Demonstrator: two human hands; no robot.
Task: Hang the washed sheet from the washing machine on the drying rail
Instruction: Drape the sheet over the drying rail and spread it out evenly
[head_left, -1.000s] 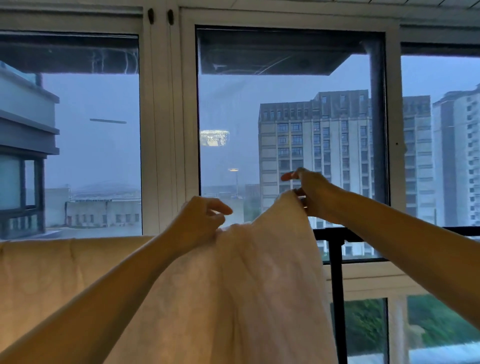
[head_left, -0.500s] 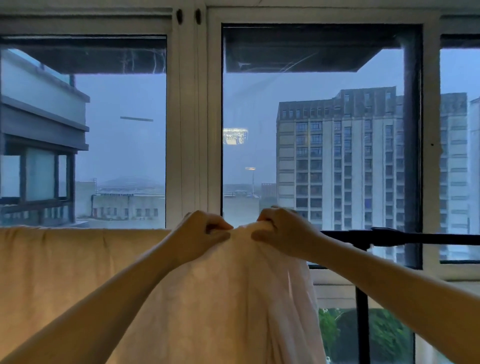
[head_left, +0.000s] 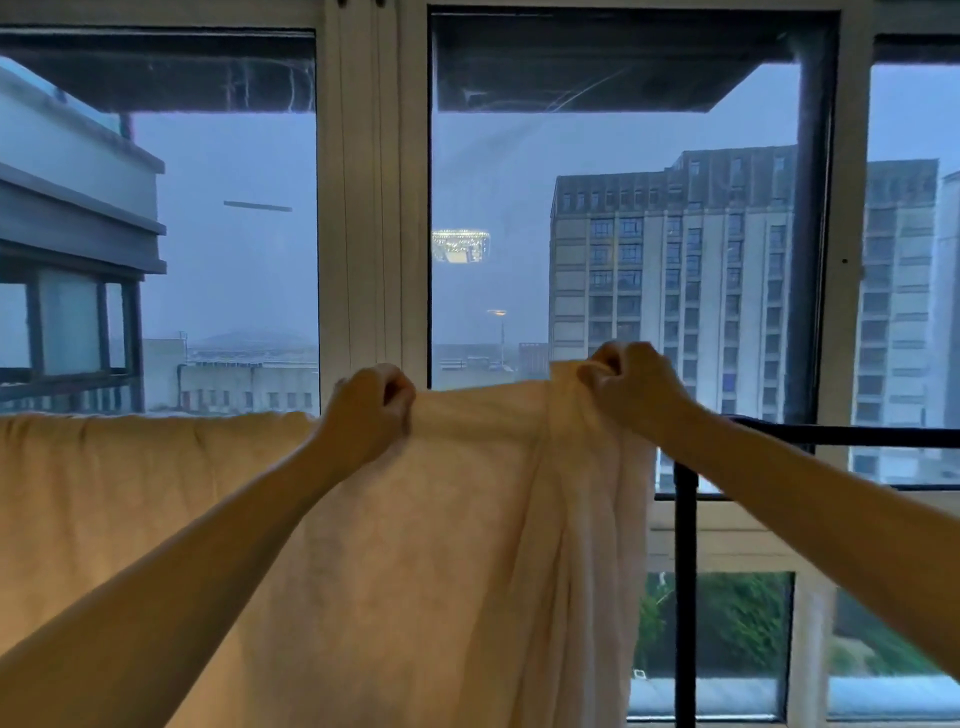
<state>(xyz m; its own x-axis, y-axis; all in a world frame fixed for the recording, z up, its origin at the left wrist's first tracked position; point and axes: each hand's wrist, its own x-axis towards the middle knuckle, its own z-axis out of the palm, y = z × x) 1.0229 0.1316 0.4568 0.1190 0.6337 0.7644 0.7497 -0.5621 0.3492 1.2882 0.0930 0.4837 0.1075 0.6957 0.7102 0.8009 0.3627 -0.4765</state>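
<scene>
Left hand (head_left: 369, 410): grip pinching the top edge of the sheet (head_left: 441, 519), fingers curled.
Right hand (head_left: 631, 387): grip closed round a bunched fold of the same edge, at 3 o'clock of the left.
Change: half a second ago the hands nearly touched; now they are apart, with the edge taut between them.
Sheet: draped over the rail (head_left: 841, 431), flat toward 9 o'clock, gathered below the right hand.
Judgement: spreading is under way; bare rail remains at 3 o'clock.

The sheet (head_left: 441, 545) is soft, matt cream cloth; the drying rail (head_left: 852, 435) looks matt black metal.
</scene>
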